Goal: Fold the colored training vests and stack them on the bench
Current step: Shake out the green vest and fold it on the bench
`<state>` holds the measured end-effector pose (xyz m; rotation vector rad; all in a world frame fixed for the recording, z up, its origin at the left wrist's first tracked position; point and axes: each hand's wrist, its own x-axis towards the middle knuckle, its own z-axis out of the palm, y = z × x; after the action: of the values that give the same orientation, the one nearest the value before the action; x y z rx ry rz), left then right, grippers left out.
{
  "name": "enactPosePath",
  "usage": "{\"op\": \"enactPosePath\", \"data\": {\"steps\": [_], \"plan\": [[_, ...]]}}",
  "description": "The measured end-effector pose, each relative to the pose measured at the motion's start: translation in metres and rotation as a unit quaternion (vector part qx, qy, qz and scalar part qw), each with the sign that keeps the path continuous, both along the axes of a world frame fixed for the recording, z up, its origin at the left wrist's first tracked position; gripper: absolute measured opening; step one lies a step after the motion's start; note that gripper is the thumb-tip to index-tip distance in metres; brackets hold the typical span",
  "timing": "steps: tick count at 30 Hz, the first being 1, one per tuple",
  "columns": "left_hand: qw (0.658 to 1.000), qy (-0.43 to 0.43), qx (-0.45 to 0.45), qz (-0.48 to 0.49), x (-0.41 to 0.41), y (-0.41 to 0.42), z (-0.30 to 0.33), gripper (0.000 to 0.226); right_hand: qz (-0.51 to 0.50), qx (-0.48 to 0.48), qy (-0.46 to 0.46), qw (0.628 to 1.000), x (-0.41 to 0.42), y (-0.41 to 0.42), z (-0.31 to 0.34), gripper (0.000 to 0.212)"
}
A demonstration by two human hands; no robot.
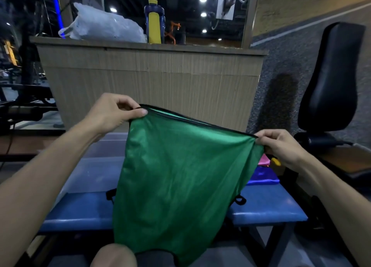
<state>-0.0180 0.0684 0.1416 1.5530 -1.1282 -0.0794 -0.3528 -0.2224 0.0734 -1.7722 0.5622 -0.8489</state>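
Mid-frame, the left hand (109,114) and right hand (281,146) each pinched a top corner of the green vest (176,178) in their fingers, hanging it above the blue worktop (80,214); folded vests (263,176) lay at right.

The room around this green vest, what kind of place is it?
Most likely a gym. A blue padded bench lies under the green vest, a black padded machine seat stands on speckled rubber flooring, and dim equipment frames stand at far left.

Green vest (180,176) (black-trimmed): pinched at its top corners by left hand (112,114) and right hand (281,144), hanging over blue bench (80,212).
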Motion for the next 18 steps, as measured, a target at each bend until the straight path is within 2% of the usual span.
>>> {"op": "enactPosePath", "data": {"steps": [3,5,6,7,8,9,10,11,12,13,14,16,18], "plan": [[0.98,0.108,0.094,-0.139,0.0,0.009,0.0,0.022,-0.033,0.007,-0.006,0.999,0.0,-0.006,0.003,0.014],[0.966,0.102,0.15,-0.187,-0.001,0.015,-0.002,0.016,-0.06,0.01,-0.019,0.998,0.002,-0.008,0.006,0.014],[0.966,0.06,0.176,-0.18,-0.003,0.016,-0.004,0.014,-0.071,0.012,-0.03,0.997,0.004,-0.009,0.008,0.015],[0.969,-0.03,0.202,-0.142,-0.003,0.015,-0.006,0.012,-0.078,0.016,-0.044,0.996,0.006,-0.008,0.011,0.016],[0.958,-0.155,0.228,-0.075,-0.001,0.012,-0.008,0.012,-0.082,0.021,-0.059,0.995,0.007,-0.008,0.013,0.017],[0.928,-0.287,0.24,-0.001,0.0,0.008,-0.011,0.015,-0.082,0.024,-0.075,0.994,0.009,-0.007,0.016,0.02],[0.894,-0.38,0.232,0.048,-0.001,0.004,-0.015,0.018,-0.08,0.025,-0.088,0.993,0.01,-0.006,0.019,0.023],[0.877,-0.425,0.212,0.071,-0.004,0.001,-0.019,0.019,-0.076,0.022,-0.096,0.992,0.011,-0.004,0.021,0.025],[0.881,-0.43,0.183,0.077,-0.005,-0.002,-0.024,0.018,-0.072,0.014,-0.098,0.993,0.012,-0.003,0.024,0.025],[0.898,-0.406,0.153,0.079,-0.006,-0.004,-0.028,0.017,-0.07,0.005,-0.092,0.993,0.012,-0.003,0.025,0.024],[0.929,-0.342,0.122,0.074,-0.005,-0.006,-0.032,0.016,-0.073,-0.007,-0.082,0.994,0.011,-0.003,0.026,0.023],[0.991,-0.117,0.053,0.023,-0.004,-0.009,-0.036,0.019,-0.085,-0.028,-0.054,0.995,0.007,-0.006,0.026,0.022],[0.995,0.092,-0.012,-0.039,-0.006,-0.013,-0.037,0.013,-0.092,-0.041,-0.02,0.995,0.002,-0.009,0.023,0.02]]}}
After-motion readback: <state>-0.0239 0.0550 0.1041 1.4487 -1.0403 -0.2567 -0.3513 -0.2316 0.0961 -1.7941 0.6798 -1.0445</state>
